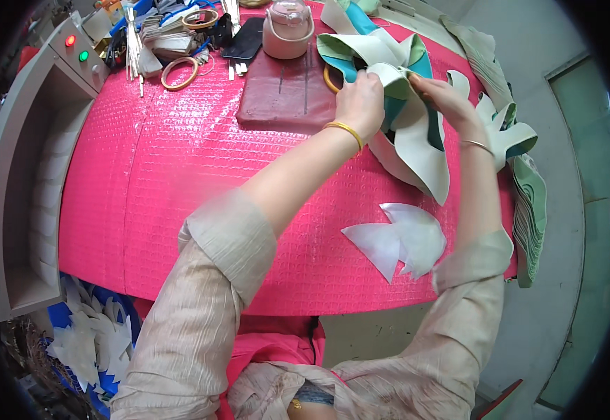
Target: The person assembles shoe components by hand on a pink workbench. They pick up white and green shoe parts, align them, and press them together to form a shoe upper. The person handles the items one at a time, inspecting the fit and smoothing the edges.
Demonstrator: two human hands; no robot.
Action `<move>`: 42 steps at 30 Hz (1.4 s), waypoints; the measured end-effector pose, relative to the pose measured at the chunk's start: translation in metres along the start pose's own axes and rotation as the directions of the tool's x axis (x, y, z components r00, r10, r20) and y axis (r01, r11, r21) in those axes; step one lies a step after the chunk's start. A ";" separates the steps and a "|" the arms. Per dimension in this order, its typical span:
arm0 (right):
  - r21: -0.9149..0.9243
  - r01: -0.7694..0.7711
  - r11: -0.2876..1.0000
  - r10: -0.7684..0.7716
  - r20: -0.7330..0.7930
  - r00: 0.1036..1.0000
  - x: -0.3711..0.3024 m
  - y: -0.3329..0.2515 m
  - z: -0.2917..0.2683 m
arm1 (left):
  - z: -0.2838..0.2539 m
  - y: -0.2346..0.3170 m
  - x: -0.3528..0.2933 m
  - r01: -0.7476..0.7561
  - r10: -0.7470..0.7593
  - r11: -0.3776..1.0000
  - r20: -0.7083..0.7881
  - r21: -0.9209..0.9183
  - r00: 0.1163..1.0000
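Observation:
At the far right of the pink-covered table (pixel 200 238) lies a loose heap of curved white pieces (pixel 417 147) with green and teal undersides, which look like shoe uppers. My left hand (pixel 361 105) is closed on the near edge of one white piece (pixel 387 75) in this heap. From the right, my right hand (pixel 448 101) pinches the same piece between thumb and fingers. What lies under my fingertips is hidden. Nearer to me, several thin, whitish translucent cut pieces (pixel 420 238) overlap on the table.
Left of the heap are a maroon pad (pixel 277 105), a lidded cup (pixel 288 35) and a dark phone (pixel 243 40). Tape rolls (pixel 179 73) lie behind. A grey machine (pixel 21 182) borders the left; a blue bin (pixel 126 318) holds white scraps. Stacked green-and-white pieces (pixel 529 217) hang at the right edge.

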State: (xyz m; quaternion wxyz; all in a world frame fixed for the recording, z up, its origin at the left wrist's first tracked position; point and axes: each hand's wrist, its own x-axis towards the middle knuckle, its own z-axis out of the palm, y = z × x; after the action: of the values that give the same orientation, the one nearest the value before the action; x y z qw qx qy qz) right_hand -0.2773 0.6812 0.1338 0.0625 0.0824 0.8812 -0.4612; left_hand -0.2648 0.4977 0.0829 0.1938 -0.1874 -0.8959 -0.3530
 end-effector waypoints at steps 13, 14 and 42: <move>-0.279 -0.140 0.950 0.046 -0.321 0.946 0.054 -0.006 0.026 | 0.000 -0.015 -0.005 -0.135 0.134 0.991 0.022 0.026 0.991; -0.231 -0.118 0.966 0.051 -0.277 0.959 0.052 -0.008 0.023 | -0.001 -0.016 -0.007 -0.148 0.148 0.989 0.006 0.002 0.989; 0.566 0.419 0.710 -0.393 -0.174 0.903 -0.194 -0.021 -0.104 | -0.048 0.024 -0.046 0.922 0.350 -0.150 0.853 -0.356 0.386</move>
State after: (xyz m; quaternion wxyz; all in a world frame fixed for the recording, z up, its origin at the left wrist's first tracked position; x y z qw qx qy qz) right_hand -0.0955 0.7379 0.2452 -0.0872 -0.0884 0.6907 -0.7124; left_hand -0.2033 0.4710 0.1068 -0.5611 -0.1061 -0.3170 -0.7573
